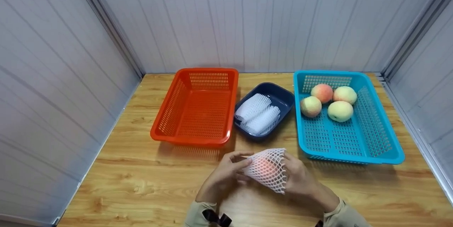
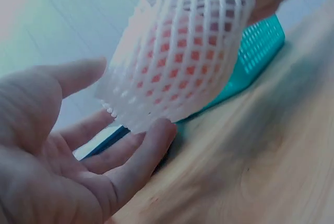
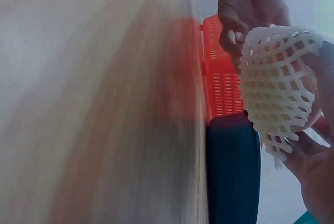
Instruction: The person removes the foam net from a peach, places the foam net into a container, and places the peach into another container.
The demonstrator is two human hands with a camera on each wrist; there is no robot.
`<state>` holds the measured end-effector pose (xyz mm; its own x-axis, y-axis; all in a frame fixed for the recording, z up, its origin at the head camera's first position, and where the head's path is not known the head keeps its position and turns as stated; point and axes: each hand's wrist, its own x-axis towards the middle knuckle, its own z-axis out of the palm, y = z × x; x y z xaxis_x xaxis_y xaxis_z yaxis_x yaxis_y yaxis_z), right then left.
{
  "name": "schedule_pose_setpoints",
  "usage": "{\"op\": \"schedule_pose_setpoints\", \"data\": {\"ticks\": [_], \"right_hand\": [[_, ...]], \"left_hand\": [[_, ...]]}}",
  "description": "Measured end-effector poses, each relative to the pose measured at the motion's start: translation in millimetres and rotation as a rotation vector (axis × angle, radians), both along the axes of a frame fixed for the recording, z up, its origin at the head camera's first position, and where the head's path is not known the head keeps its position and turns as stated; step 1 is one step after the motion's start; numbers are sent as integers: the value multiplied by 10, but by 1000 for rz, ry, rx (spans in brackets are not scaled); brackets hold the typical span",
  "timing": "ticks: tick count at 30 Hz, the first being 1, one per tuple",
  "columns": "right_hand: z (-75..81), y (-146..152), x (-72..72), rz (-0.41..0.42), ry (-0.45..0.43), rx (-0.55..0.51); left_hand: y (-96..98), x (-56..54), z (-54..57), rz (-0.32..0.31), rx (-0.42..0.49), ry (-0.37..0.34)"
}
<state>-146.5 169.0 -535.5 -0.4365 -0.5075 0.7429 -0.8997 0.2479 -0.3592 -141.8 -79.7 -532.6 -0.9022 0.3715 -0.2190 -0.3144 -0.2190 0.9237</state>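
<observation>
A peach (image 1: 266, 167) sits inside a white foam fruit net (image 2: 180, 51), held above the table between both hands. My left hand (image 1: 228, 170) grips the net's narrow end, with thumb on one side and fingers on the other in the left wrist view. At the wide, open end, my right hand (image 1: 300, 177) holds the peach, its fingers partly hidden by the mesh. The right wrist view shows the net (image 3: 274, 88) spread over the fruit, with part of the peach bare near the right palm.
Behind the hands stand an orange basket (image 1: 230, 128) and a dark blue tray (image 1: 283, 94) holding white foam nets (image 1: 262, 119). On the right is a blue basket (image 1: 384, 124) with several peaches (image 1: 340, 111). Pale panels (image 1: 226, 22) enclose the wooden table (image 1: 141, 181).
</observation>
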Motion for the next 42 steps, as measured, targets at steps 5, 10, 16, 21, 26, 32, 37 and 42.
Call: {"op": "schedule_pose_setpoints", "data": {"ticks": [5, 10, 16, 21, 26, 32, 37, 42], "right_hand": [[-34, -28, 45, 5, 9, 17], [-43, -29, 63, 5, 25, 13], [-28, -2, 51, 24, 43, -8], [3, 39, 71, 6, 25, -1], [50, 109, 116, -32, 13, 18], [119, 206, 161, -51, -26, 38], [151, 293, 203, -46, -54, 24], [161, 373, 246, -33, -75, 6]], "left_hand": [[22, 5, -44, 67, -29, -6], [54, 11, -67, 152, -75, 52], [80, 12, -30, 182, -99, 86], [76, 9, -5, 188, -120, 87], [67, 12, -7, 192, -116, 77], [48, -7, -10, 190, -102, 81], [36, -15, -32, 178, -101, 78], [25, -5, -70, 189, -101, 66]]}}
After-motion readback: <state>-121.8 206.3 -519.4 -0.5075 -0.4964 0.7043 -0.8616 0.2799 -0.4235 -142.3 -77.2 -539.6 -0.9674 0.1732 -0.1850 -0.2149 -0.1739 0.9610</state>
